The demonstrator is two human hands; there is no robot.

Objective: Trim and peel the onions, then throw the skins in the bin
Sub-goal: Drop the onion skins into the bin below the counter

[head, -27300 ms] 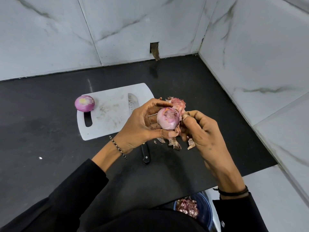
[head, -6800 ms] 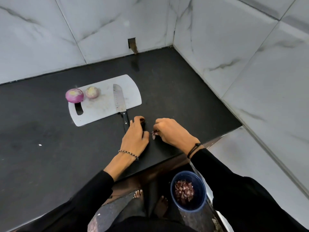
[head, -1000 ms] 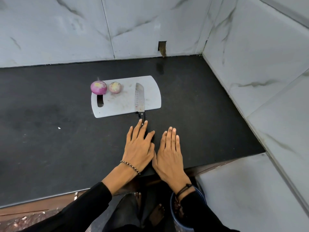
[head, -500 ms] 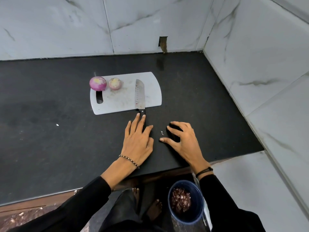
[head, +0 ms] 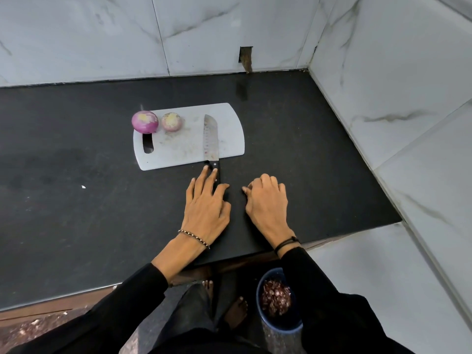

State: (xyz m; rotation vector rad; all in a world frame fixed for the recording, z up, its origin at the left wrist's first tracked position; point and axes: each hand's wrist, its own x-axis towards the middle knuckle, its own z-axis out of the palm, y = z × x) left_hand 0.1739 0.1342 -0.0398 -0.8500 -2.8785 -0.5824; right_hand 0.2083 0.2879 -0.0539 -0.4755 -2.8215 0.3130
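Two peeled onions sit at the far left of the white cutting board (head: 186,152): a purple onion (head: 144,121) and a smaller, paler onion (head: 172,121) beside it. The knife (head: 210,139) lies with its blade on the board and its black handle pointing toward me. My left hand (head: 207,208) lies flat on the black counter, fingertips touching the knife handle. Just to its right, my right hand (head: 267,203) rests on the counter with curled fingers; nothing shows in it. A blue bin (head: 281,327) with onion skins (head: 275,297) stands on the floor below the counter edge.
Marble walls close the counter at the back and right, meeting in a corner. A small white speck (head: 83,186) lies on the counter at the left. My bare feet (head: 237,310) stand next to the bin.
My right hand went from flat to curled and slid slightly toward the left hand. The left hand has stayed flat by the knife handle. Onions, board and knife have not moved.
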